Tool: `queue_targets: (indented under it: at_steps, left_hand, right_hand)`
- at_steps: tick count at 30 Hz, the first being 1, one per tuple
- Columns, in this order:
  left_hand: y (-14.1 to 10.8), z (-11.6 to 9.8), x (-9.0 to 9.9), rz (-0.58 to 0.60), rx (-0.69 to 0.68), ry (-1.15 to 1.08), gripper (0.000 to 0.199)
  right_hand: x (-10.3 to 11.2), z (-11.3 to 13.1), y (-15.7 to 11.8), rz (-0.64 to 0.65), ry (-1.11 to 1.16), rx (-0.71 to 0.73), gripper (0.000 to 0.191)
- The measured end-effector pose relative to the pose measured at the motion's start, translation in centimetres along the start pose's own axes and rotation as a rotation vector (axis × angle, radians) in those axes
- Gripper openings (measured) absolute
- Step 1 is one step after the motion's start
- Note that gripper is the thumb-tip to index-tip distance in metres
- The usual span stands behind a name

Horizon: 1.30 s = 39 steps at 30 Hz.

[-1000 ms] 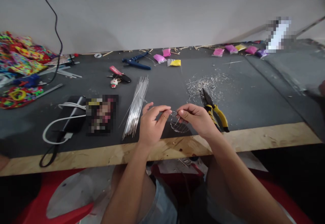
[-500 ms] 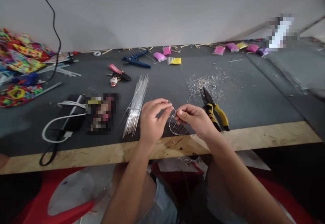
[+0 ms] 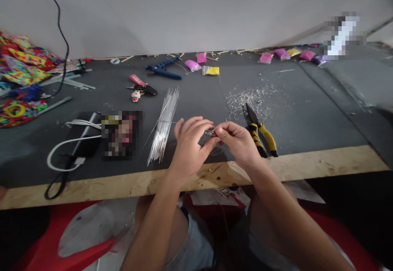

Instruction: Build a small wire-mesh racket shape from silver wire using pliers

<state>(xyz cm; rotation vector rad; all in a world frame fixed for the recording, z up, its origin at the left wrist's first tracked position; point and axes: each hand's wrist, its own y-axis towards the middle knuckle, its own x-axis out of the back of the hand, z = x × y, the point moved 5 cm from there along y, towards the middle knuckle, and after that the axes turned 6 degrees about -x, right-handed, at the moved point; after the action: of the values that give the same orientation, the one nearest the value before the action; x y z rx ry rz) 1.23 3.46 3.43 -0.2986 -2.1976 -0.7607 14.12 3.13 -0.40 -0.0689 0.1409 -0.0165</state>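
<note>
A small piece of bent silver wire mesh [image 3: 210, 132] is held between my two hands above the table's front edge. My left hand [image 3: 193, 144] pinches its left side with thumb and forefinger, the other fingers curled behind. My right hand [image 3: 236, 140] grips the right side between thumb and fingers. The fingers hide much of the wire piece. Left of my left hand lies a tied bundle of straight silver wires [image 3: 163, 125]. To the right of my right hand are pliers with yellow and black handles [image 3: 260, 134], their jaws pointing away from me.
Wire clippings [image 3: 251, 101] lie scattered behind the pliers. Blue pliers [image 3: 164, 69], keys [image 3: 143, 89] and small coloured packets [image 3: 211, 71] are farther back. A black power bank with a white cable [image 3: 82, 134] is at the left, near colourful bags [image 3: 26, 60]. Wood [image 3: 107, 185] edges the table's front.
My left hand has shifted slightly right, its fingers now closer to my right hand. The wire piece has turned and is more covered by the fingers. The view has moved slightly.
</note>
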Motion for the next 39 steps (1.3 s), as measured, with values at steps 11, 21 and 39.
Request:
queue_targets:
  at_steps: [11, 21, 39]
  left_hand:
    - [-0.3, -0.1, 0.2, -0.145, 0.039, 0.147, 0.011]
    - [-1.7, 1.9, -1.7, -0.476, 0.267, -0.403, 0.074]
    - [-1.5, 1.5, -2.8, -0.2, 0.36, -0.591, 0.023]
  right_hand:
    - [-0.6, -0.1, -0.2, -0.065, -0.12, 0.075, 0.01]
    - [-0.7, -0.8, 0.1, -0.059, 0.289, -0.156, 0.013]
    - [-0.7, -0.9, 0.1, 0.109, 0.3, -0.247, 0.013]
